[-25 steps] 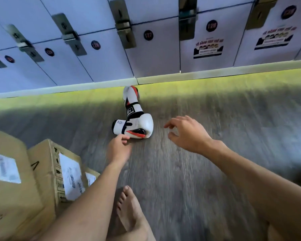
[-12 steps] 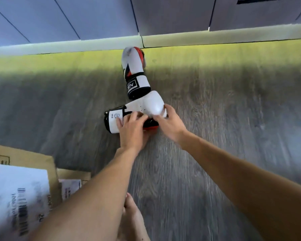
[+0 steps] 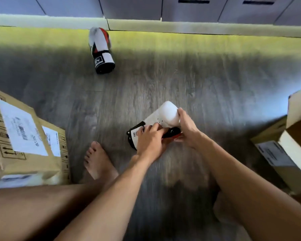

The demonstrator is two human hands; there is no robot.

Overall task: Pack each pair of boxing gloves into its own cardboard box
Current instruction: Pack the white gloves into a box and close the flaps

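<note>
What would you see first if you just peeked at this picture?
Right in the middle, the left hand and right hand grip a white boxing glove. Its partner glove lies alone on the floor farther away, toward the top of the view. An open cardboard box sits at the right edge, and sealed boxes sit on the left.
</note>
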